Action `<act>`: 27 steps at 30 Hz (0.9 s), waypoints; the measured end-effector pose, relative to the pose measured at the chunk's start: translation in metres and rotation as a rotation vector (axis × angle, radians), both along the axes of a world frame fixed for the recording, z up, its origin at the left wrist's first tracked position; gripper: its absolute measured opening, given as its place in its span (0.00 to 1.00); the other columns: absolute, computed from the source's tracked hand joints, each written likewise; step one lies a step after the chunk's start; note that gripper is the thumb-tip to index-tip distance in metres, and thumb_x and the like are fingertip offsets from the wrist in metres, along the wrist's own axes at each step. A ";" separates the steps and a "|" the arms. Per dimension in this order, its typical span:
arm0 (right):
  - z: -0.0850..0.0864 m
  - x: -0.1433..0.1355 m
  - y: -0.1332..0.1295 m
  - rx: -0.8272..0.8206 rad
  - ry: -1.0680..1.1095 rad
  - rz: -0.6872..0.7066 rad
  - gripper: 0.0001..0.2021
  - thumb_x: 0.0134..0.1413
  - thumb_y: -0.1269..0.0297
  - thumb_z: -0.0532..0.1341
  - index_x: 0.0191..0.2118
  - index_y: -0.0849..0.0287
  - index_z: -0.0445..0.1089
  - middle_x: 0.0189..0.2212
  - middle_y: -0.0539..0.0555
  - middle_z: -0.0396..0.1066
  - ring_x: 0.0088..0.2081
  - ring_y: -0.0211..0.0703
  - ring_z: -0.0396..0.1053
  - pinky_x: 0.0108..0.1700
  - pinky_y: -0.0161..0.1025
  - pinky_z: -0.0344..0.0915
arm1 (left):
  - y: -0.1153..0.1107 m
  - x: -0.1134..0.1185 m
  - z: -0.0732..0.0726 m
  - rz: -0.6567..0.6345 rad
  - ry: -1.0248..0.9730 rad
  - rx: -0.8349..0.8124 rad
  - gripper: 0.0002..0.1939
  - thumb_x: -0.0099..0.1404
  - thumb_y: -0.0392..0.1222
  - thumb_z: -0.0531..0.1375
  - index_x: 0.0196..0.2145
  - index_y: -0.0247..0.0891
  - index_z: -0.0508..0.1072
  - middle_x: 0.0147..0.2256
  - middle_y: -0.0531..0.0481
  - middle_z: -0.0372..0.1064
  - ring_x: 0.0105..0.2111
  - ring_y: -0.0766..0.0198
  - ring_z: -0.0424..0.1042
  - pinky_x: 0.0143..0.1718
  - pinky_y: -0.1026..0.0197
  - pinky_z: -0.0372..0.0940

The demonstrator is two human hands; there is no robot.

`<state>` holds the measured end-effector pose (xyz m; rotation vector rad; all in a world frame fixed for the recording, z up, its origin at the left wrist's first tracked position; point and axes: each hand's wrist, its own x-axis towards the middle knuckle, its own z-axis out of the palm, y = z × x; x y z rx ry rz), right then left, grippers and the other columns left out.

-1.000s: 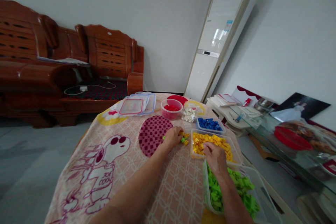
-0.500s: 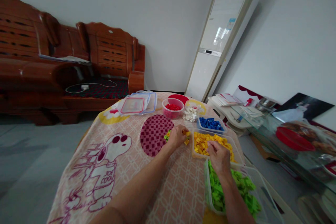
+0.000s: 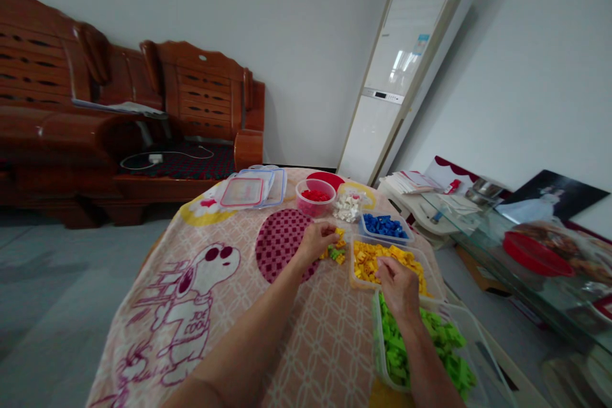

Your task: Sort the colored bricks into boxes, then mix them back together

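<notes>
My left hand (image 3: 315,242) is closed at the near edge of a small yellow-and-green block assembly (image 3: 337,254), just left of the yellow block box. Part of that assembly is hidden behind the fingers. Over the clear box of yellow blocks (image 3: 366,258), my right hand (image 3: 400,284) has its fingers pinched together. Whatever sits in that pinch, if anything, is too small to make out. Below the right forearm stands a clear box of green blocks (image 3: 394,347).
Blue blocks (image 3: 382,224) fill a smaller box behind the yellow one. White blocks (image 3: 348,205) lie in a heap beside a round tub (image 3: 313,207) of red pieces. Stacked lids (image 3: 241,192) rest at the table's far left. A glass shelf (image 3: 507,255) borders the right.
My left hand has shifted slightly left and up. More of the block assembly now shows to the right of its fingers. My right hand has stayed nearly still.
</notes>
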<state>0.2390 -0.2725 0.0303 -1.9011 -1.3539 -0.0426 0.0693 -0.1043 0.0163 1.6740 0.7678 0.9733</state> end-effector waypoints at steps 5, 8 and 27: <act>0.003 0.001 -0.002 0.092 0.022 -0.091 0.18 0.56 0.54 0.53 0.38 0.59 0.77 0.33 0.59 0.79 0.33 0.49 0.76 0.38 0.40 0.68 | -0.025 0.016 0.008 -0.081 0.005 0.123 0.11 0.57 0.36 0.62 0.39 0.33 0.78 0.32 0.50 0.77 0.31 0.66 0.74 0.34 0.66 0.68; 0.005 0.002 -0.002 0.162 0.048 -0.136 0.18 0.55 0.55 0.54 0.38 0.59 0.77 0.35 0.60 0.79 0.35 0.49 0.76 0.40 0.40 0.68 | -0.047 0.028 0.013 -0.086 0.098 0.307 0.13 0.58 0.35 0.62 0.41 0.35 0.78 0.36 0.48 0.78 0.34 0.64 0.74 0.39 0.64 0.69; 0.002 0.003 -0.001 0.178 0.079 -0.092 0.16 0.53 0.56 0.56 0.36 0.60 0.77 0.30 0.57 0.79 0.32 0.48 0.77 0.37 0.39 0.70 | -0.020 0.009 -0.013 0.076 0.482 0.501 0.12 0.64 0.34 0.55 0.42 0.35 0.77 0.43 0.44 0.76 0.44 0.61 0.73 0.50 0.61 0.65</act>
